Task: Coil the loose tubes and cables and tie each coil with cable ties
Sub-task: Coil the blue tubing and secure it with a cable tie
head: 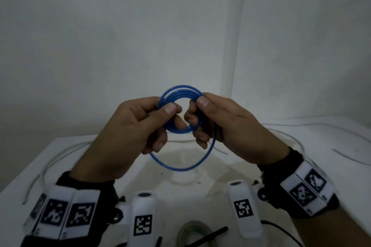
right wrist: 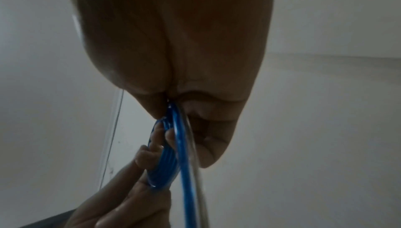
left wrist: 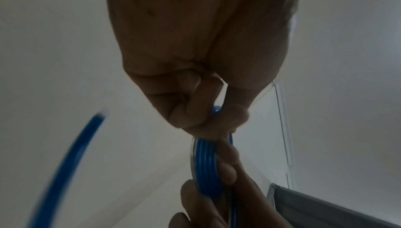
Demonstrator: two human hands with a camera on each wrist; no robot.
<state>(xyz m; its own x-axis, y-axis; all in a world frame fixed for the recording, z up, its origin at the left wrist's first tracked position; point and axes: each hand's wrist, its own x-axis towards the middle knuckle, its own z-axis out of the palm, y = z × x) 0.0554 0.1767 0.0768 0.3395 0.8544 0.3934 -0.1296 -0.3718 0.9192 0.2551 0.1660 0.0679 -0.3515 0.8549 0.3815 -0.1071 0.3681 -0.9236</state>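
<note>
Blue tube being coiled: I'm gripping the coil with both hands.
Left hand and right hand are pinching opposite sides; I'm judging the hanging loop needs winding in next.

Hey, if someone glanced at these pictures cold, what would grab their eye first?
The bright blue tube, wound into a small coil, held up mid-frame between the left hand and right hand, with one loose loop sagging below. Next, the clear tubes sprawled across the white table, and a grey-green coil at the near edge.
</note>
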